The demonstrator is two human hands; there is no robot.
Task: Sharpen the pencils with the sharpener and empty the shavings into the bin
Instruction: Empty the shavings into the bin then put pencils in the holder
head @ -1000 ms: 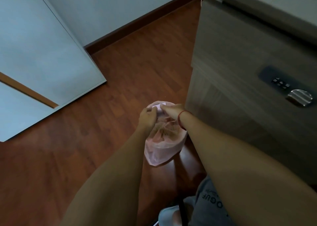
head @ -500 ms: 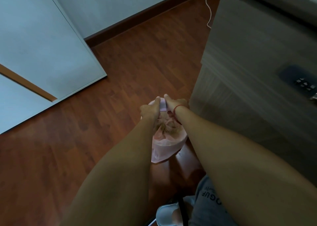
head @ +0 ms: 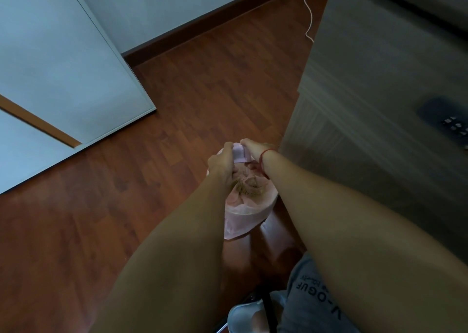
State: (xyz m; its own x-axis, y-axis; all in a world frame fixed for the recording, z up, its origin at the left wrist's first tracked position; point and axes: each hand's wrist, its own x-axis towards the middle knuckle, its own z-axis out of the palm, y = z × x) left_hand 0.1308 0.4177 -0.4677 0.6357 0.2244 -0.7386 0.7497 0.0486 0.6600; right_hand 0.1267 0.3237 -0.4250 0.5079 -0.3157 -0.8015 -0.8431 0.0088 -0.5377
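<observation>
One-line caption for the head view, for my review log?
Both hands, left hand and right hand, hold a pale sharpener over the pink-lined bin.

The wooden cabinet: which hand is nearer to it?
Right. The right hand is over the bin's side beside the cabinet; the left hand is on the far side.

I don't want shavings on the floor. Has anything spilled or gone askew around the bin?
Nothing stands out. Both hands, left hand and right hand, hold the pale sharpener directly over the lined bin; the shavings lie inside it, and the wooden floor nearby shows no visible spill.
</observation>
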